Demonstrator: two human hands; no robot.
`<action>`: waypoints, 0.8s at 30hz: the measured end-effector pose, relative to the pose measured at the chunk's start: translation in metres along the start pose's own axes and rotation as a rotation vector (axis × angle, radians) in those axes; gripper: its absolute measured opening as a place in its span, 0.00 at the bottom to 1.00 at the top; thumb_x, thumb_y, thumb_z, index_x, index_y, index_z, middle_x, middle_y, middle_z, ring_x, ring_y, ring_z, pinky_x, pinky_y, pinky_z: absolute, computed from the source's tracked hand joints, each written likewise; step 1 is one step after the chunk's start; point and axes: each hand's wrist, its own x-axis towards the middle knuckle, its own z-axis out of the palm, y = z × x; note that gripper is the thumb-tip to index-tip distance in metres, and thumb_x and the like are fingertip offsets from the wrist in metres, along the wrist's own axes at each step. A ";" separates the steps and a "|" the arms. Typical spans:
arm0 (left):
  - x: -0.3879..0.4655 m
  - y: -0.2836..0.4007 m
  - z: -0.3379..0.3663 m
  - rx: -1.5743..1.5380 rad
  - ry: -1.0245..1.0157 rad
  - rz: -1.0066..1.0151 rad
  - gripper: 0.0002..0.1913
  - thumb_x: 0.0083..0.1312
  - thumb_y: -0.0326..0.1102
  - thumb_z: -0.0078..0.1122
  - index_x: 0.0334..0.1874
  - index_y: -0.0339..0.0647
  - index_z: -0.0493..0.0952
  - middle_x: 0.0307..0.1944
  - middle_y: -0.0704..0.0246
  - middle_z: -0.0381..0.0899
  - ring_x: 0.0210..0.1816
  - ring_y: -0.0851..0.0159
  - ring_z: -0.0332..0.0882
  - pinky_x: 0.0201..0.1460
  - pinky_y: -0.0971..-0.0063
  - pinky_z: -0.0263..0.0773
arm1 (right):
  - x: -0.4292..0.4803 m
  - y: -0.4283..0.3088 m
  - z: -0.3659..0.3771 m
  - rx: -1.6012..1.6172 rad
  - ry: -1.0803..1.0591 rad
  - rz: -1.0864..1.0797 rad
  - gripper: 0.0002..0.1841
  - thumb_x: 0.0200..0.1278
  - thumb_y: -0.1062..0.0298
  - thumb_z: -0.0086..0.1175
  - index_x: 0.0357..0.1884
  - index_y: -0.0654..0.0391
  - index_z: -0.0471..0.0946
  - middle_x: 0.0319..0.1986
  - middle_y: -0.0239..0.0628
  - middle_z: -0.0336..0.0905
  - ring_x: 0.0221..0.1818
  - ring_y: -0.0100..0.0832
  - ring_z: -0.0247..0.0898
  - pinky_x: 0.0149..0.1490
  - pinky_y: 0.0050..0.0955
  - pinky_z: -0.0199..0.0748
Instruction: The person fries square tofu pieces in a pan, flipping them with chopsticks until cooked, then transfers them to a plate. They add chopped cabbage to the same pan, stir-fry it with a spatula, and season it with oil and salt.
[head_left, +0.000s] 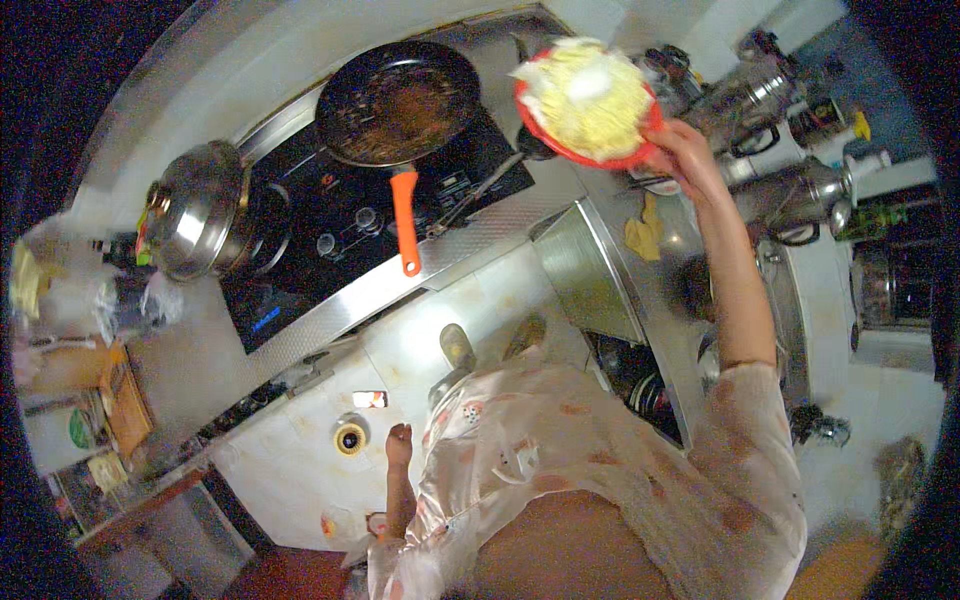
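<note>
My right hand grips the rim of a red bowl, raised at the upper right of the pan. Pale yellow, shredded-looking food with a white patch fills it. My left hand hangs low beside my body, touching nothing that I can see; its fingers look curled. On the black gas stove sits a dark frying pan with an orange handle towards me. Brown bits and a wet sheen cover the pan's inside. A metal-handled utensil lies to the right of the handle.
A shiny metal pot stands on the stove's left side. Metal containers and a yellow cloth are on the right counter. A wooden board is at the far left. On the floor stands a round yellow-rimmed object.
</note>
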 end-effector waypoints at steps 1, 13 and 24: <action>-0.012 -0.015 -0.004 -0.038 0.046 -0.028 0.19 0.56 0.45 0.51 0.35 0.31 0.71 0.30 0.56 0.75 0.34 0.59 0.74 0.37 0.73 0.68 | 0.028 0.001 0.027 -0.014 -0.068 0.001 0.10 0.47 0.70 0.54 0.32 0.63 0.71 0.26 0.36 0.74 0.23 0.26 0.72 0.26 0.20 0.73; -0.119 0.027 0.033 -0.314 0.215 -0.037 0.13 0.57 0.38 0.52 0.33 0.32 0.71 0.28 0.65 0.75 0.30 0.70 0.71 0.33 0.79 0.66 | 0.149 -0.043 0.290 -1.280 0.136 -1.053 0.11 0.45 0.69 0.48 0.34 0.55 0.72 0.25 0.51 0.72 0.30 0.48 0.70 0.34 0.41 0.69; -0.088 -0.009 0.003 -0.653 0.093 -0.119 0.15 0.55 0.42 0.55 0.33 0.34 0.71 0.26 0.67 0.75 0.28 0.71 0.71 0.32 0.79 0.67 | 0.132 -0.063 0.301 -1.177 0.392 -1.222 0.09 0.42 0.70 0.53 0.30 0.53 0.72 0.32 0.42 0.74 0.25 0.43 0.72 0.25 0.35 0.69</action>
